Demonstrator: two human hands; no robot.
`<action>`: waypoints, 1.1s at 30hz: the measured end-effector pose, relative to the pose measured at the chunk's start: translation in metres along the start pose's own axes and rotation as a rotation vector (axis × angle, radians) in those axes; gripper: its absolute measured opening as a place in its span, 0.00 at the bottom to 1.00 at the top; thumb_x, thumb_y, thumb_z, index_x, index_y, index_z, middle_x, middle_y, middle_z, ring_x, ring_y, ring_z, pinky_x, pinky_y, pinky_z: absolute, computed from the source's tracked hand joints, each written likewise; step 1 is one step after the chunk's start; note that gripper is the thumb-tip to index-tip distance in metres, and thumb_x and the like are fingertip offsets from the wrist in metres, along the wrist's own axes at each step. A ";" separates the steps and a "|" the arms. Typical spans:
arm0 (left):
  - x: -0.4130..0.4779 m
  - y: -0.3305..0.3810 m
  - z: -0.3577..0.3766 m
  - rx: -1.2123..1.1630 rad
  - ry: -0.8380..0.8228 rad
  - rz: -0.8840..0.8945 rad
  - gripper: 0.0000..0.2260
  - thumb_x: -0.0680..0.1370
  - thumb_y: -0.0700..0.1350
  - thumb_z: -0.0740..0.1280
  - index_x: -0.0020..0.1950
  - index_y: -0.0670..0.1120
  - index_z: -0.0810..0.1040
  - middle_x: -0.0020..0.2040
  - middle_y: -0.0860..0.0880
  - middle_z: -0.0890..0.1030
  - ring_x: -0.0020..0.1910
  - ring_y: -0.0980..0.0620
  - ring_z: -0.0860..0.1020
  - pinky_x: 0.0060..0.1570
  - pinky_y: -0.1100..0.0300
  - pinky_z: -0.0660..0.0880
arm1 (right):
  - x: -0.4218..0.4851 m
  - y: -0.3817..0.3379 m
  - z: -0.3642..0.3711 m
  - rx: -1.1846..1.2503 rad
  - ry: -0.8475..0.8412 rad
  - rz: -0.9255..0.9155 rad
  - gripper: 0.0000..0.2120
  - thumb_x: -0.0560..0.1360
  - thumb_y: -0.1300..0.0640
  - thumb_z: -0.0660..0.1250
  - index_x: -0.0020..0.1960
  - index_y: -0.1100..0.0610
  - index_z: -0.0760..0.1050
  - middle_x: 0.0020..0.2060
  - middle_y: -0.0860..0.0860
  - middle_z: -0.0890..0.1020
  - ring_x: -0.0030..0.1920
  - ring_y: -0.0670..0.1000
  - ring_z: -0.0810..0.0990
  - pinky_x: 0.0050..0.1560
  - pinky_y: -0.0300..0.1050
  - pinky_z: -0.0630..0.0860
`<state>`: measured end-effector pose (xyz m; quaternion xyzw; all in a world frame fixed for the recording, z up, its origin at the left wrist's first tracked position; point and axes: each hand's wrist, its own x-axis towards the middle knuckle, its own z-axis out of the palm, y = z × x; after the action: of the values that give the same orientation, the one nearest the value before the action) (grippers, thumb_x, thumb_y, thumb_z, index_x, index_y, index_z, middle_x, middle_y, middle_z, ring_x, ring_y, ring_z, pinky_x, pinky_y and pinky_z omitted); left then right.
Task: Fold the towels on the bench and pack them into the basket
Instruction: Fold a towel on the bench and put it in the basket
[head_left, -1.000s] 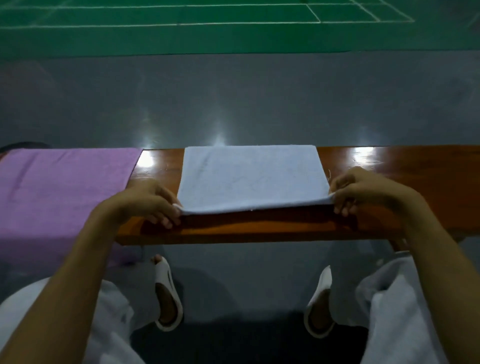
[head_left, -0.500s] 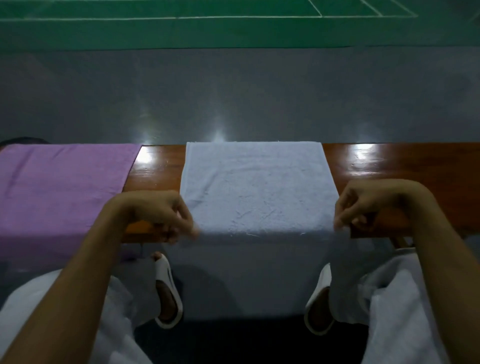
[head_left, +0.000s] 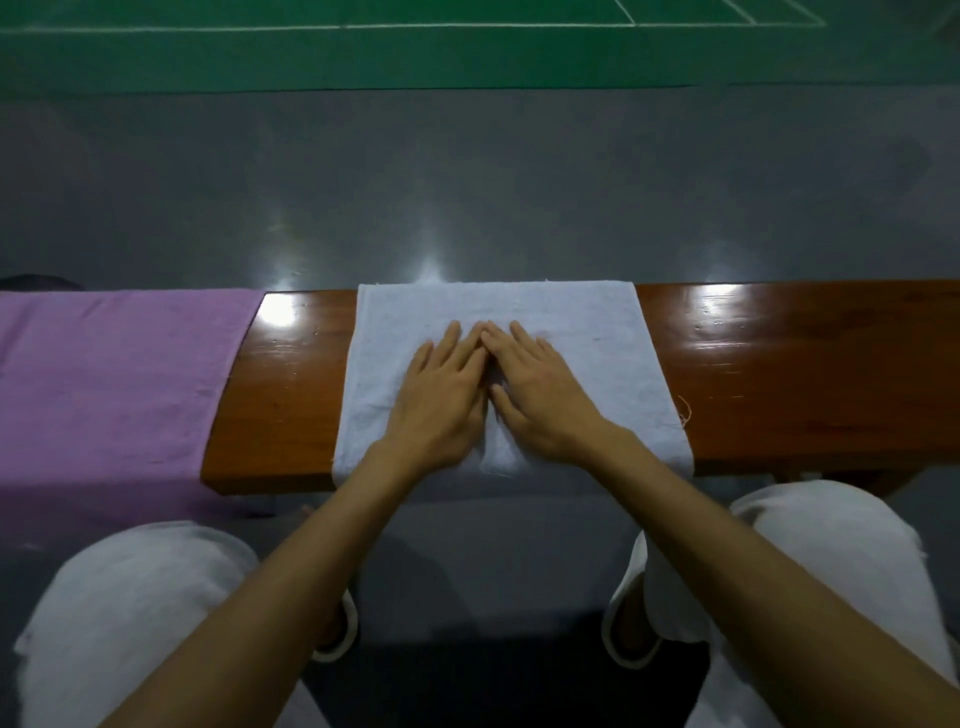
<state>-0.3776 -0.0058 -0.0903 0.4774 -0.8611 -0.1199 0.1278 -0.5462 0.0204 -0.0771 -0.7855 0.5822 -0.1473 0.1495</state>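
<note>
Towel surface fills the centre of the frame: a pale blue-grey towel (head_left: 597, 338) lies flat across the glossy brown wooden bench (head_left: 779, 374), reaching from the bench's far edge to its front edge. Its sides run nearly straight, and its nap looks coarse and slightly mottled. Faint creases gather in the cloth just below the hands, and a loose thread (head_left: 685, 413) curls off its right side near the front corner. The left hand (head_left: 441, 395) and the right hand (head_left: 540, 395) rest palm down on the middle of this towel, side by side. Their fingers are straight, slightly fanned and pointing toward the top of the frame, with the inner fingertips meeting. Neither hand grips or pinches anything; both simply press on the cloth. At the left of the frame a purple towel (head_left: 114, 384) covers the bench's left end and hangs down over its front, with a strip of bare wood between it and the pale one. Knees in white trousers (head_left: 130, 597) show at the lower left and lower right, and a white slipper (head_left: 623, 654) peeks out beside the right forearm. Above the bench lies a grey floor (head_left: 467, 182) with glare spots. Along the top of the frame runs a green court (head_left: 415, 57) marked with thin white lines (head_left: 467, 26).
</note>
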 end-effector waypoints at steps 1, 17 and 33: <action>0.000 -0.002 0.001 0.047 -0.035 -0.025 0.27 0.86 0.53 0.50 0.85 0.49 0.49 0.85 0.50 0.49 0.83 0.49 0.45 0.82 0.46 0.47 | -0.001 0.002 0.002 -0.080 -0.013 0.008 0.30 0.86 0.49 0.54 0.84 0.55 0.48 0.83 0.51 0.51 0.83 0.53 0.46 0.82 0.54 0.45; -0.029 -0.035 -0.021 0.114 -0.059 -0.289 0.33 0.84 0.63 0.41 0.84 0.46 0.40 0.84 0.48 0.39 0.82 0.50 0.37 0.80 0.49 0.37 | -0.032 0.075 -0.023 -0.242 0.019 0.454 0.35 0.84 0.37 0.41 0.84 0.55 0.41 0.83 0.51 0.41 0.82 0.55 0.37 0.81 0.58 0.41; -0.039 -0.055 -0.052 -0.286 0.339 -0.425 0.12 0.81 0.45 0.71 0.63 0.45 0.78 0.59 0.46 0.79 0.54 0.50 0.78 0.54 0.57 0.77 | -0.037 0.087 -0.047 0.066 0.453 0.519 0.16 0.78 0.49 0.71 0.62 0.55 0.74 0.55 0.54 0.80 0.53 0.55 0.80 0.54 0.53 0.82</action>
<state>-0.2964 -0.0053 -0.0634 0.6373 -0.6826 -0.1828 0.3075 -0.6509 0.0288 -0.0716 -0.5532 0.7760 -0.2939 0.0742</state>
